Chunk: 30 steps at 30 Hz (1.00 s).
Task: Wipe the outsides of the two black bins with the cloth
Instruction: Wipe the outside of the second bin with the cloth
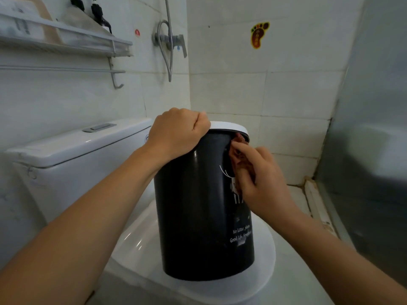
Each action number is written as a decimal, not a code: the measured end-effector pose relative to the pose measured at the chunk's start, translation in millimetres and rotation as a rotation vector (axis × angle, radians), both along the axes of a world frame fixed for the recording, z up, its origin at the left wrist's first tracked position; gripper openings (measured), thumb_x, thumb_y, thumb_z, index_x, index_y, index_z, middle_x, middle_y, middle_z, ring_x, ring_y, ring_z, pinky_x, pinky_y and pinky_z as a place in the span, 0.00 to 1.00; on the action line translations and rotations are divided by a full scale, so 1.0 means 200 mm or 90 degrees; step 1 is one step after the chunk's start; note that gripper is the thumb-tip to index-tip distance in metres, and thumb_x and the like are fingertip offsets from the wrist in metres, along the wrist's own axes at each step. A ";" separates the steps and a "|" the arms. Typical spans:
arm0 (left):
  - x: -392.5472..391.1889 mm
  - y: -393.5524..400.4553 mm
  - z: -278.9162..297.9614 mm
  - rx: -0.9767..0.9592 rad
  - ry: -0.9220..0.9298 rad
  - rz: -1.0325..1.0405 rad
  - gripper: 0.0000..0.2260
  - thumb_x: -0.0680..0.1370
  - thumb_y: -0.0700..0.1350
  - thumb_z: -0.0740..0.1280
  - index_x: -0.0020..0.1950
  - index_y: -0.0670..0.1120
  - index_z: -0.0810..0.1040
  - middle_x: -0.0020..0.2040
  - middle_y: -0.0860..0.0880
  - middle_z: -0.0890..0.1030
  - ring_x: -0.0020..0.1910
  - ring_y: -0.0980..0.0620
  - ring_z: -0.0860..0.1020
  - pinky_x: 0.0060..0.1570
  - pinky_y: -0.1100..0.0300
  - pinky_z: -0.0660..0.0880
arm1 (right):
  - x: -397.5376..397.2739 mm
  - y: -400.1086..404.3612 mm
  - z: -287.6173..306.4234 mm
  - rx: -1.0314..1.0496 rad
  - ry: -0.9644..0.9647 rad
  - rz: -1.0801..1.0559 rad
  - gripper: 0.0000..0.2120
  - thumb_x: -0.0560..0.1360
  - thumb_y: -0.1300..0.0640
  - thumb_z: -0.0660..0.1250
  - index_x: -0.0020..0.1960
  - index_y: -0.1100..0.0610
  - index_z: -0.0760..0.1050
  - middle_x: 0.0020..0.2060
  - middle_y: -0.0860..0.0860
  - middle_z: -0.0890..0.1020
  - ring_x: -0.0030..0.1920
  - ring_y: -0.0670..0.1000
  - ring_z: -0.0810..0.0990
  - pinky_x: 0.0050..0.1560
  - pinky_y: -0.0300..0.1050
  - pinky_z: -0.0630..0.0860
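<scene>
Black bin (198, 208) standing upright on closed toilet lid (141, 243), centre of frame, white rim (229, 126) on top, white lettering low on its rt side. Left hand (176, 133) curling over rim at bin's upper left, fingers clenched round the edge, steadying it. Right hand (262, 181) pressing a reddish-brown cloth (239, 148) against bin's upper rt wall just under rim, fingers bunched round the fabric. Cistern (72, 148) sitting behind at mid left. Wall shelf (66, 36) w/ bottles hanging upper left; shower tap (170, 40) top centre; foot-shaped sticker (258, 35) showing upper rt on tiles.
</scene>
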<state>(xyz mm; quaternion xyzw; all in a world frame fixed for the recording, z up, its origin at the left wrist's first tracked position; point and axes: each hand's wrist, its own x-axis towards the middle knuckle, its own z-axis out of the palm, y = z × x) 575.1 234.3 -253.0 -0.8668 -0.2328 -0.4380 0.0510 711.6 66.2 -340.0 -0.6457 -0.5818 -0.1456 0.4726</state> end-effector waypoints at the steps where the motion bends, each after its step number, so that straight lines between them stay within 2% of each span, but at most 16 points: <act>1: 0.00 0.00 0.00 0.001 0.001 -0.001 0.22 0.80 0.54 0.53 0.29 0.45 0.69 0.26 0.48 0.72 0.26 0.52 0.68 0.30 0.59 0.61 | -0.02 -0.02 -0.02 0.008 -0.028 0.013 0.23 0.80 0.63 0.65 0.74 0.51 0.71 0.56 0.48 0.74 0.53 0.48 0.73 0.54 0.38 0.72; 3: 0.01 0.00 0.00 -0.001 0.004 0.007 0.22 0.80 0.54 0.54 0.28 0.46 0.68 0.26 0.48 0.72 0.27 0.51 0.69 0.30 0.59 0.61 | -0.07 -0.07 -0.07 -0.012 -0.119 0.054 0.24 0.78 0.64 0.66 0.73 0.54 0.73 0.59 0.50 0.75 0.55 0.50 0.74 0.55 0.43 0.76; 5: 0.01 0.02 0.01 -0.008 0.007 0.030 0.23 0.81 0.54 0.54 0.29 0.45 0.68 0.27 0.48 0.71 0.28 0.52 0.69 0.30 0.59 0.60 | -0.13 -0.15 -0.14 -0.064 -0.221 0.123 0.23 0.76 0.62 0.66 0.71 0.55 0.75 0.61 0.50 0.76 0.55 0.50 0.75 0.56 0.40 0.76; 8: 0.00 0.04 0.01 -0.030 0.009 0.031 0.23 0.81 0.54 0.54 0.29 0.44 0.68 0.27 0.47 0.71 0.28 0.48 0.69 0.31 0.58 0.61 | -0.21 -0.24 -0.22 -0.146 -0.364 0.239 0.21 0.74 0.62 0.66 0.66 0.55 0.79 0.55 0.50 0.78 0.47 0.51 0.74 0.51 0.38 0.71; 10: 0.01 0.03 0.01 -0.028 0.012 0.023 0.22 0.80 0.54 0.53 0.30 0.44 0.67 0.27 0.47 0.70 0.28 0.48 0.68 0.31 0.59 0.62 | -0.23 -0.27 -0.23 -0.175 -0.432 0.253 0.18 0.75 0.60 0.65 0.64 0.54 0.80 0.52 0.49 0.78 0.45 0.51 0.73 0.48 0.39 0.72; 12: 0.02 0.03 0.01 -0.020 0.023 0.017 0.23 0.81 0.54 0.53 0.29 0.45 0.67 0.27 0.48 0.70 0.27 0.50 0.68 0.30 0.59 0.60 | -0.23 -0.26 -0.19 -0.163 -0.401 0.225 0.19 0.75 0.61 0.65 0.65 0.55 0.79 0.51 0.51 0.78 0.45 0.52 0.74 0.47 0.42 0.74; 14: 0.03 0.02 0.02 -0.013 0.030 0.019 0.23 0.81 0.54 0.53 0.29 0.46 0.66 0.27 0.48 0.71 0.27 0.51 0.68 0.30 0.59 0.59 | -0.21 -0.23 -0.13 -0.121 -0.304 0.162 0.23 0.74 0.65 0.69 0.69 0.56 0.77 0.53 0.54 0.79 0.47 0.55 0.77 0.47 0.48 0.79; 17: 0.04 0.00 0.02 -0.017 0.032 0.020 0.22 0.81 0.53 0.54 0.28 0.48 0.66 0.27 0.49 0.70 0.27 0.51 0.67 0.30 0.59 0.60 | -0.18 -0.20 -0.09 -0.093 -0.189 0.087 0.29 0.76 0.65 0.71 0.76 0.58 0.70 0.58 0.54 0.79 0.52 0.55 0.77 0.51 0.50 0.80; 21: 0.03 0.00 0.03 -0.050 0.026 0.029 0.21 0.80 0.53 0.54 0.29 0.47 0.65 0.27 0.49 0.69 0.28 0.49 0.67 0.31 0.57 0.62 | -0.20 -0.28 -0.17 -0.158 -0.263 0.166 0.25 0.74 0.66 0.71 0.70 0.57 0.76 0.57 0.52 0.80 0.51 0.54 0.77 0.51 0.49 0.80; 24: 0.03 0.01 0.02 -0.062 0.017 0.030 0.21 0.80 0.53 0.54 0.28 0.47 0.64 0.27 0.49 0.67 0.27 0.49 0.65 0.31 0.57 0.60 | -0.24 -0.35 -0.23 -0.263 -0.313 0.279 0.22 0.74 0.65 0.69 0.66 0.52 0.79 0.54 0.47 0.79 0.50 0.49 0.76 0.51 0.42 0.77; 26: 0.03 0.01 0.02 -0.056 0.015 0.034 0.21 0.80 0.52 0.54 0.28 0.47 0.63 0.27 0.49 0.66 0.27 0.50 0.64 0.30 0.57 0.59 | -0.25 -0.38 -0.25 -0.330 -0.288 0.321 0.19 0.74 0.63 0.70 0.63 0.49 0.80 0.52 0.44 0.79 0.49 0.44 0.76 0.52 0.35 0.74; 28: 0.02 0.01 0.03 -0.055 0.017 0.042 0.21 0.80 0.52 0.54 0.29 0.46 0.64 0.27 0.48 0.67 0.27 0.50 0.64 0.30 0.56 0.60 | -0.23 -0.41 -0.24 -0.324 -0.170 0.334 0.19 0.73 0.66 0.71 0.60 0.49 0.83 0.50 0.44 0.80 0.48 0.44 0.79 0.50 0.38 0.78; 30: 0.02 0.03 0.03 -0.065 0.015 0.053 0.21 0.80 0.53 0.54 0.29 0.45 0.65 0.28 0.47 0.67 0.28 0.49 0.65 0.31 0.56 0.62 | -0.19 -0.43 -0.20 -0.231 0.021 0.306 0.19 0.73 0.71 0.70 0.57 0.52 0.84 0.46 0.46 0.83 0.45 0.48 0.84 0.46 0.44 0.82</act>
